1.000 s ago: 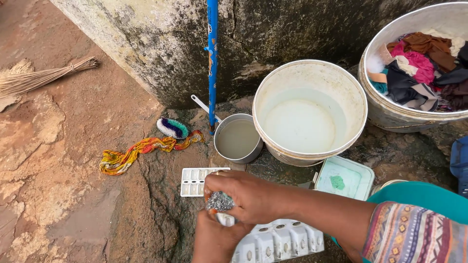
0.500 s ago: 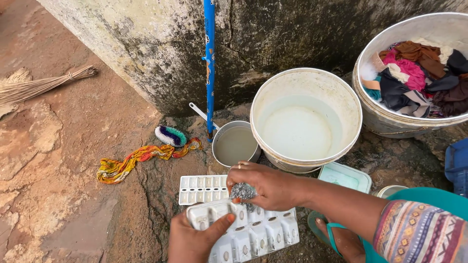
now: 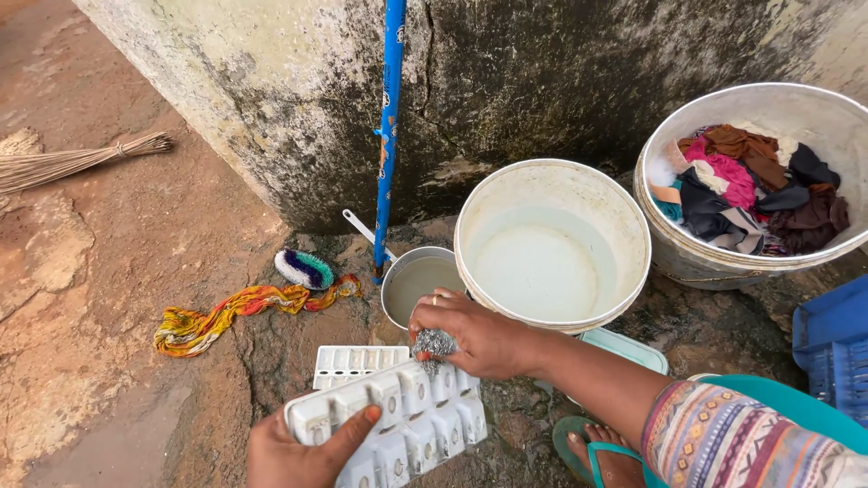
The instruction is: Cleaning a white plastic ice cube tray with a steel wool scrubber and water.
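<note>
Beside the bucket (image 3: 551,244), hands grasping: left (image 3: 303,447) ice tray (image 3: 398,420), right (image 3: 479,334) steel scrubber (image 3: 435,342).

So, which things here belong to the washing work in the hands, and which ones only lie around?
In use: left hand, ice tray, right hand, steel scrubber.

Lying about: second tray, brush, twisted cloth, broom, bucket of clothes.

White ice tray (image 3: 398,420), smooth matt plastic; scouring pad (image 3: 435,342), coarse, glinting steel wool; small pot (image 3: 418,282), dull grey metal; bucket (image 3: 551,242), scuffed off-white plastic; basin (image 3: 723,262), worn metal, holding crumpled cloth (image 3: 750,185); wall (image 3: 542,81), rough, stained plaster; ground (image 3: 136,262), rough, cracked stone.
</note>
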